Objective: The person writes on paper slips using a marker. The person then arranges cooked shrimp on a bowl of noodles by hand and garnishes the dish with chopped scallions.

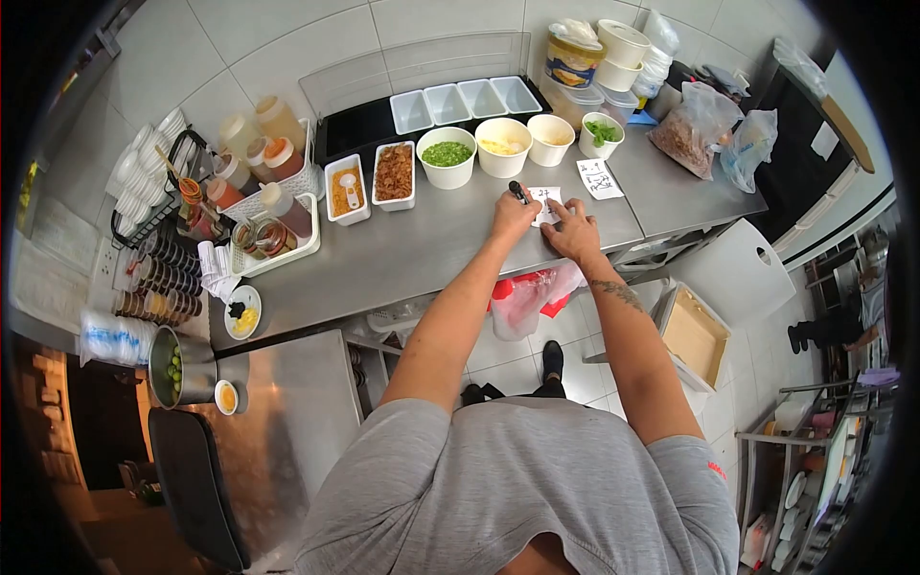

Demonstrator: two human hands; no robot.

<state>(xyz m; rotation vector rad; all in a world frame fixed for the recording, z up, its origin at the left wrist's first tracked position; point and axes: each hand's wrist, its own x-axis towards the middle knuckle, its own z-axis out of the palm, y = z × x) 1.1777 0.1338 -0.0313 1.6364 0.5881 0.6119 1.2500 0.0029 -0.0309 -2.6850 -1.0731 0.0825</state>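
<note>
My left hand [515, 216] is closed around a black marker [517, 191], held over a small white paper slip [545, 196] with handwriting on it, "27" among the marks. Whether the marker's tip touches the paper is hidden by my fingers. My right hand [573, 233] lies on the slip's lower right part with its fingers spread. To the right, a second handwritten slip [601, 180] lies flat on the steel counter [431, 244]. Just behind my hands stand white tubs: one of chopped green herbs [448, 153], one with pale yellow contents [503, 144].
Trays of orange crumbs [345, 182] and brown flakes [394, 172] stand to the left, beside sauce bottles [287, 206]. Plastic bags [698, 129] sit at the right end. Below the counter hang a pink-red bag [522, 302] and, farther right, a cardboard box [695, 335].
</note>
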